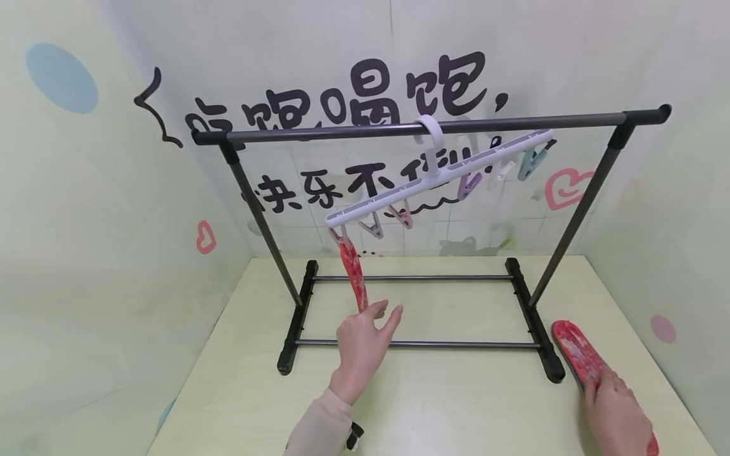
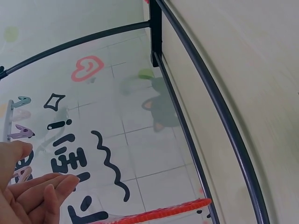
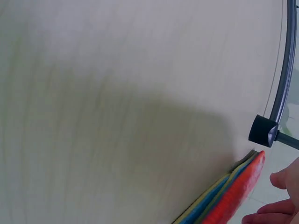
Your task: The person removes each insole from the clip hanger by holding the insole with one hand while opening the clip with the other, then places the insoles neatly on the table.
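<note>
A red, white-flecked strip that looks like an insole hangs edge-on from a pink clip at the near left end of a lilac clip hanger. My left hand is beside its lower end, thumb and fingers spread with nothing between them. On the table at right lies a stack of insoles, red on top, with blue and yellow layers below. Over this stack is my right hand; in the right wrist view, its thumb and fingers appear apart from the insoles.
The hanger hooks over the top bar of a black rack standing on the pale table. More clips hang along it, including a grey clip, a purple clip and a teal clip. Printed wall sheets surround the table.
</note>
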The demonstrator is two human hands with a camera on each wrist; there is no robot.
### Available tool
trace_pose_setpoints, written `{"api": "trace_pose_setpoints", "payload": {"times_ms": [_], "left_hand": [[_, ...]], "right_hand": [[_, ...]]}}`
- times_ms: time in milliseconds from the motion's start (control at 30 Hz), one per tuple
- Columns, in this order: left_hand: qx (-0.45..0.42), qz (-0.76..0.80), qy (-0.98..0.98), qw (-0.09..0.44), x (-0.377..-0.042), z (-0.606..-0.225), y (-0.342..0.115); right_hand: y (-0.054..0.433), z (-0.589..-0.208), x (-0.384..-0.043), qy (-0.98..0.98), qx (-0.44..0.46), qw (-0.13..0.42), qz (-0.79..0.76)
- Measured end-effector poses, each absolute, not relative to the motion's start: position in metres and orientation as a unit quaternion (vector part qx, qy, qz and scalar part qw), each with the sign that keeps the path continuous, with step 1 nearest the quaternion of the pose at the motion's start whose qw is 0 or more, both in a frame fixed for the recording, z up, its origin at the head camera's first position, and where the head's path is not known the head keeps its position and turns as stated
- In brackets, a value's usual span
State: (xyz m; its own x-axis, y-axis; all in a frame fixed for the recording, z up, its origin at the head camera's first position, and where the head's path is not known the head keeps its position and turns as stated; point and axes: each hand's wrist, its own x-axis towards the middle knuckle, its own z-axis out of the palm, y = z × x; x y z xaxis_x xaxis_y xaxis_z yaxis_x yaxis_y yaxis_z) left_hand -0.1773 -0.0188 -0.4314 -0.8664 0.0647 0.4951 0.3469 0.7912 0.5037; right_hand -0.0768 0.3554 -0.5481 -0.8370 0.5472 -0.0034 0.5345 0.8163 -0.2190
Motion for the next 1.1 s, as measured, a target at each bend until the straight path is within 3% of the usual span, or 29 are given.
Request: {"api": "trace_pose_setpoints", "payload": {"times_ms": [333, 633, 867, 1100], "left_hand": [[-0.121, -0.301, -0.921, 0.214, -0.175, -0.434, -0.022], [-0.127, -0.284, -0.915, 0.256, -0.174, -0.429, -0.032], [-0.118, -0.279, -0.915, 0.266, -0.177, -0.419, -0.046], [-0.107, -0.293, -0.908, 0.28, -0.18, -0.408, -0.07]], "right_hand": [[0.351, -0.55, -0.079, -0.947, -0.287, 0.048, 0.137], [0.338, -0.549, -0.09, -0.948, -0.287, 0.028, 0.134], [0.324, -0.547, -0.1, -0.954, -0.261, 0.068, 0.133], [0.312, -0.547, -0.105, -0.958, -0.231, 0.062, 0.16]]}}
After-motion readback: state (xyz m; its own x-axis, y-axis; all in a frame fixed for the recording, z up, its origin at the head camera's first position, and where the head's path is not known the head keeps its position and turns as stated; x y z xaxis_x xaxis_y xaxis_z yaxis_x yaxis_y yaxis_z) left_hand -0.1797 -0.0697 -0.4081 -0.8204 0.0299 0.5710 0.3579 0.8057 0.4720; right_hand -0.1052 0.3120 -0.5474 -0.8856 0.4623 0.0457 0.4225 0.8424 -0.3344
